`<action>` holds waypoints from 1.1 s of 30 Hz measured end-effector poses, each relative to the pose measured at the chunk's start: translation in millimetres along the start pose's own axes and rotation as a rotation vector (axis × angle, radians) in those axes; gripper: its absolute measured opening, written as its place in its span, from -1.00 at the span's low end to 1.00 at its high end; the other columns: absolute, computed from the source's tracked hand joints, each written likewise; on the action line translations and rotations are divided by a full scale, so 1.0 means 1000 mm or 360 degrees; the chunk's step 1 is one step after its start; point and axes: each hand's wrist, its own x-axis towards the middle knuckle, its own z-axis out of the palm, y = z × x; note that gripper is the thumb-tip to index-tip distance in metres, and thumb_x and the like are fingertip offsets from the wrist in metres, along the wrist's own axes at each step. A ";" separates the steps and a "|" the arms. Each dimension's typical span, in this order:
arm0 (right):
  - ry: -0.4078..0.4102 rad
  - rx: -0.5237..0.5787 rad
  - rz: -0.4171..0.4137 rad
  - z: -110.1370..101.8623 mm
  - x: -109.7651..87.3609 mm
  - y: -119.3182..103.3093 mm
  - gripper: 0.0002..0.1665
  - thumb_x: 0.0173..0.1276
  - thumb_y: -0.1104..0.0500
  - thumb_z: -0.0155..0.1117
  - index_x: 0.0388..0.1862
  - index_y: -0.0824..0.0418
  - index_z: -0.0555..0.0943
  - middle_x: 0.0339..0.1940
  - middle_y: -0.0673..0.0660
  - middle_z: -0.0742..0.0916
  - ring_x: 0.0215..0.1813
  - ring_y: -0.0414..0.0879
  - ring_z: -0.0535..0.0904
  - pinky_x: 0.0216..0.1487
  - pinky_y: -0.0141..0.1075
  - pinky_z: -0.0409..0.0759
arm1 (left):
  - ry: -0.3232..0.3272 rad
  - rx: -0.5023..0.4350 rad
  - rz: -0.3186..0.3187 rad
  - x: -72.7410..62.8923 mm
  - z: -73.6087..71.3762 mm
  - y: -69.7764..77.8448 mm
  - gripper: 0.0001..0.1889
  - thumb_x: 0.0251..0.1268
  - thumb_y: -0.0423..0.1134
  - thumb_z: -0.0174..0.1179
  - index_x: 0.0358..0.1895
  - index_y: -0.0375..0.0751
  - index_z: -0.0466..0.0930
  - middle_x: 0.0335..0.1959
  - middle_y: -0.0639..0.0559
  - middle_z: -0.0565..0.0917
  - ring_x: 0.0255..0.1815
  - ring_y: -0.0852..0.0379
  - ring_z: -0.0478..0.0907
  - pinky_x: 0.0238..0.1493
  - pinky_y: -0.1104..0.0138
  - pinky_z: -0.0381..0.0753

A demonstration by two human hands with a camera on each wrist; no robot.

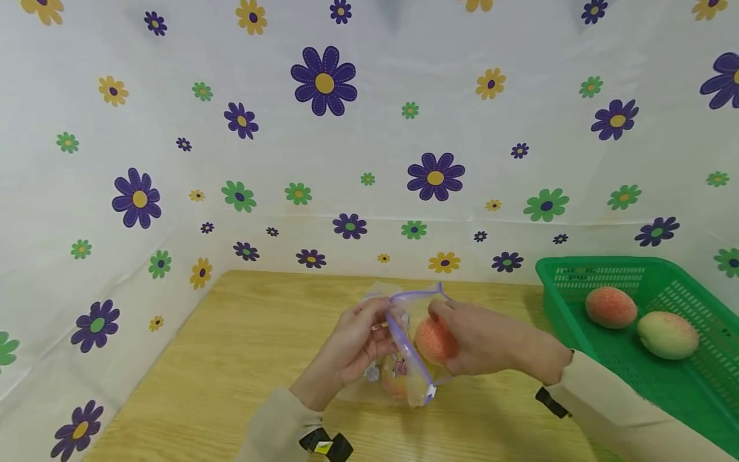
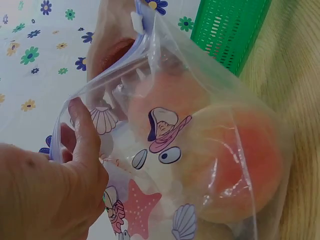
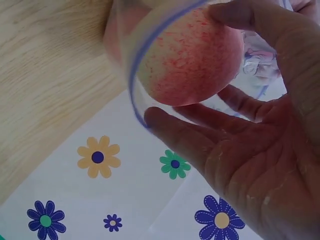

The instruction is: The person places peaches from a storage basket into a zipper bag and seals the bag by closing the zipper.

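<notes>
A clear zip bag point(image 1: 412, 390) with a purple zip edge and printed sea shells and a starfish stands on the table, its mouth spread. My left hand point(image 1: 358, 340) pinches one side of the mouth between thumb and fingers. In my right hand point(image 1: 485, 337) a red-and-cream peach point(image 3: 192, 60) is held at the bag's mouth, thumb on top and fingers beneath it. The zip edge passes across that peach in the right wrist view. Lower in the bag lies another peach point(image 2: 245, 165), seen through the printed plastic.
On the right of the table is a green perforated basket point(image 1: 554, 308). It holds a red peach point(image 1: 611, 307) and a paler, greenish one point(image 1: 668, 335). A white flowered cloth point(image 1: 369, 128) hangs behind and to the left of the wooden table point(image 1: 248, 333).
</notes>
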 end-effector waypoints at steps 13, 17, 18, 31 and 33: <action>-0.0128 -0.0038 0.0161 -0.013 0.003 0.002 0.23 -0.02 0.04 0.73 0.53 0.16 0.18 0.59 0.36 0.24 0.27 0.24 0.60 0.18 0.04 0.74 | 0.0094 -0.0179 0.0119 -0.003 0.008 0.011 -0.81 0.64 -0.20 -0.08 0.08 -0.18 0.45 -0.15 0.06 0.54 -0.22 0.20 0.63 -0.09 0.32 0.82; -0.0061 -0.0092 0.0151 -0.027 0.003 -0.003 0.27 -0.01 0.04 0.72 0.59 0.11 0.17 0.65 0.39 0.15 0.20 0.25 0.66 0.05 -0.04 0.80 | 0.0111 -0.0087 0.0211 -0.005 0.013 0.027 -0.76 0.65 -0.17 -0.07 0.12 -0.22 0.46 -0.10 0.04 0.53 -0.22 0.20 0.64 -0.13 0.31 0.83; -0.0049 -0.0110 0.0152 -0.029 0.003 -0.004 0.24 -0.01 0.03 0.72 0.58 0.09 0.20 0.66 0.38 0.15 0.19 0.25 0.67 0.04 -0.04 0.80 | 0.0111 -0.0064 0.0228 -0.005 0.014 0.029 -0.75 0.64 -0.17 -0.06 0.13 -0.23 0.47 -0.10 0.03 0.53 -0.21 0.19 0.64 -0.14 0.31 0.83; -0.0149 -0.0240 0.0114 -0.011 -0.004 0.006 -0.14 0.11 -0.06 0.64 0.36 0.13 0.50 0.57 0.32 0.36 0.27 0.27 0.64 0.19 0.09 0.73 | -0.0004 0.0079 -0.0020 0.002 0.005 0.008 -0.74 0.58 -0.27 0.02 0.16 -0.31 0.45 -0.34 0.07 0.57 -0.34 0.23 0.62 -0.25 0.36 0.82; -0.0125 -0.0260 0.0073 -0.009 -0.006 0.005 -0.21 0.17 -0.06 0.59 0.34 0.13 0.51 0.54 0.30 0.42 0.24 0.25 0.66 0.15 0.08 0.74 | -0.0026 0.0095 -0.0039 0.002 0.003 0.006 -0.72 0.56 -0.28 0.03 0.19 -0.33 0.43 -0.31 0.06 0.55 -0.33 0.24 0.61 -0.23 0.36 0.82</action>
